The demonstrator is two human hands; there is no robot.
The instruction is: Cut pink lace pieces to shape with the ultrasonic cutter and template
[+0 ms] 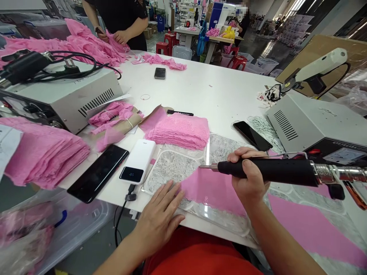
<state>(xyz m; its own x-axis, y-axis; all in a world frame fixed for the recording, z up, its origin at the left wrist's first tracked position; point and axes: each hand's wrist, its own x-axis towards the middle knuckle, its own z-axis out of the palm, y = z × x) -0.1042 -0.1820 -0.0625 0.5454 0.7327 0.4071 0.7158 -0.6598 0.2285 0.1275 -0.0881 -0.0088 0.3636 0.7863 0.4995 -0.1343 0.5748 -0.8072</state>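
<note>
My right hand (250, 177) is wrapped round a black corded hand tool (272, 170) with a slim metal tip. The tip points left and meets the upper left edge of a flat pink fabric piece (215, 193). My left hand (162, 214) lies flat with its fingers stretched out, its fingertips at the fabric's left corner. Beneath the fabric is a grey-patterned clear template (174, 166) with rounded outlines. Just behind it sits a stack of pink lace pieces (179, 131). Another pink piece (312, 229) lies to the right, by my forearm.
A white power bank (139, 162) and a black phone (99, 173) lie left of my left hand. Grey machine boxes (63, 91) flank the table. A second phone (252, 135) rests beyond my right hand. Across the table, a person's hands (122, 37) hold pink fabric.
</note>
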